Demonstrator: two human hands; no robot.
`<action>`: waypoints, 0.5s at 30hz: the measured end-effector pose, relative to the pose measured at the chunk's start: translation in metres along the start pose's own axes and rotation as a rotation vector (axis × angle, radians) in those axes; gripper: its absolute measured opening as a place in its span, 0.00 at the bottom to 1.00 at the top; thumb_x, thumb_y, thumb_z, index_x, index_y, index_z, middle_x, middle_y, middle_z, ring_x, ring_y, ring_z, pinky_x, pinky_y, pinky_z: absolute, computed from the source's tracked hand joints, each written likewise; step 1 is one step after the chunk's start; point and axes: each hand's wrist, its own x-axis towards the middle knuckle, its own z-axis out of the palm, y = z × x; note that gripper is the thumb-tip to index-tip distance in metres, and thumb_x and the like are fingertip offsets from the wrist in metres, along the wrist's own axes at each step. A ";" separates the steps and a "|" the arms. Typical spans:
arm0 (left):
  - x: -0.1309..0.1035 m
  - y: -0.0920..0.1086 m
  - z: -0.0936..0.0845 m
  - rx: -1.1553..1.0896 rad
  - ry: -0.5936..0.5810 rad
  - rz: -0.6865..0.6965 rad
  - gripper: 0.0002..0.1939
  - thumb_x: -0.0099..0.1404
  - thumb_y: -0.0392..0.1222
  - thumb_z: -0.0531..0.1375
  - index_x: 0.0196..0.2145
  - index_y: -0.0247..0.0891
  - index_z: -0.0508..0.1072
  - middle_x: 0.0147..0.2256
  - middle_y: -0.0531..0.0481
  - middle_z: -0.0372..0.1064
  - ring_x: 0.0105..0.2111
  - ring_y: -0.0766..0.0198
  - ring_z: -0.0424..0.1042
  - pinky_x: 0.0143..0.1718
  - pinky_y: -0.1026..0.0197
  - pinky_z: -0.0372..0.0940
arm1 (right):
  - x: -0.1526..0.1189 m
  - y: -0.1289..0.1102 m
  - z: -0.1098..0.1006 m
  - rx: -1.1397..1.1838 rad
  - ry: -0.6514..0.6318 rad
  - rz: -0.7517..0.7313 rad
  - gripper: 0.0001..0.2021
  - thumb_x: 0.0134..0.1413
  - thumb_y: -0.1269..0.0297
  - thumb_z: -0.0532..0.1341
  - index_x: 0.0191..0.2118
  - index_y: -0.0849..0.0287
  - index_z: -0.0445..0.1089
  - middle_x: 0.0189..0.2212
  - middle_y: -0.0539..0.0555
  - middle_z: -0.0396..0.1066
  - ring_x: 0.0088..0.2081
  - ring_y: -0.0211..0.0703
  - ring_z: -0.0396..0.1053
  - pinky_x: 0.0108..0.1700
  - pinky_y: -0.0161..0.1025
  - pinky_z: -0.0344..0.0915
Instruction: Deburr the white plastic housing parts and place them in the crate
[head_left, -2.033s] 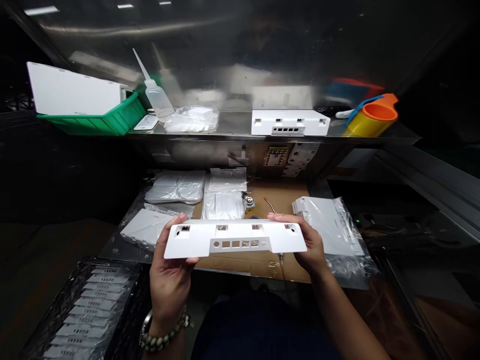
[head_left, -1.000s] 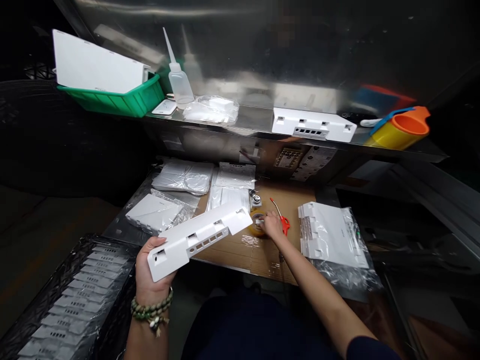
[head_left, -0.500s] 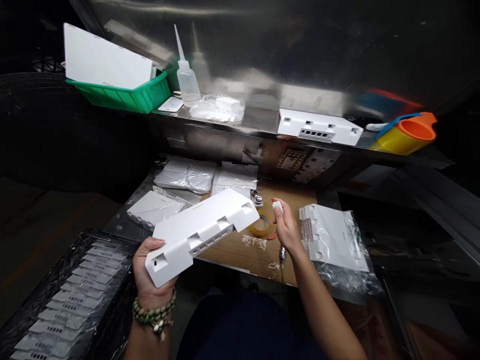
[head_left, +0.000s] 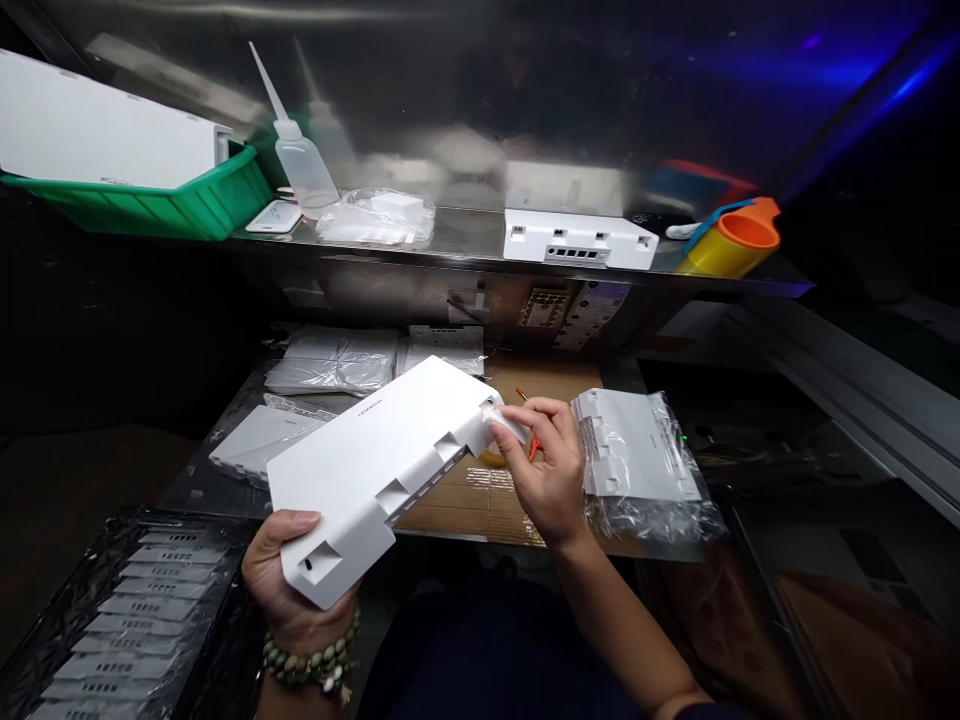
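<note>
My left hand (head_left: pixel 300 575) is closed round the near left end of a white plastic router housing (head_left: pixel 367 440), which I hold tilted above the bench. Square recesses and a row of port openings run along its lower edge. At the far right corner of the housing, my right hand (head_left: pixel 546 465) pinches a small white piece (head_left: pixel 508 422) between thumb and fingers. That piece touches the corner recess, and my fingers partly hide it. Behind my right hand, an orange-red handle (head_left: pixel 535 448) shows above the cardboard mat (head_left: pixel 450 505).
A bagged white housing (head_left: pixel 637 445) lies at right, another (head_left: pixel 259 440) at left. Several housings fill a black-lined crate (head_left: pixel 142 605) at lower left. The metal shelf (head_left: pixel 465 228) carries a green bin (head_left: pixel 187 205), a squeeze bottle (head_left: pixel 306 172), a housing (head_left: pixel 577 240) and a yellow-orange cup (head_left: pixel 731 245).
My right hand has brought the small white piece from beside the housing to its right corner. The housing stays in my left hand. The view has swung to the right.
</note>
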 end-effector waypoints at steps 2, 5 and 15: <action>-0.004 -0.003 0.003 0.042 0.079 0.068 0.37 0.44 0.29 0.57 0.54 0.42 0.75 0.34 0.56 0.80 0.24 0.60 0.77 0.22 0.64 0.73 | -0.001 0.000 0.001 0.001 0.007 0.002 0.07 0.63 0.66 0.67 0.46 0.55 0.78 0.40 0.55 0.70 0.43 0.47 0.70 0.45 0.47 0.70; -0.007 -0.008 0.004 0.075 0.104 0.115 0.34 0.43 0.28 0.58 0.50 0.41 0.77 0.31 0.57 0.78 0.27 0.58 0.77 0.24 0.62 0.73 | -0.004 -0.001 0.004 0.006 -0.012 -0.025 0.06 0.63 0.68 0.67 0.45 0.56 0.78 0.39 0.55 0.70 0.42 0.46 0.70 0.45 0.47 0.70; -0.014 -0.009 0.009 0.113 0.117 0.045 0.24 0.40 0.29 0.60 0.38 0.41 0.77 0.27 0.58 0.75 0.19 0.62 0.71 0.24 0.59 0.75 | -0.012 -0.018 0.000 0.335 -0.216 0.131 0.03 0.61 0.67 0.69 0.41 0.54 0.79 0.36 0.52 0.71 0.38 0.42 0.70 0.38 0.40 0.68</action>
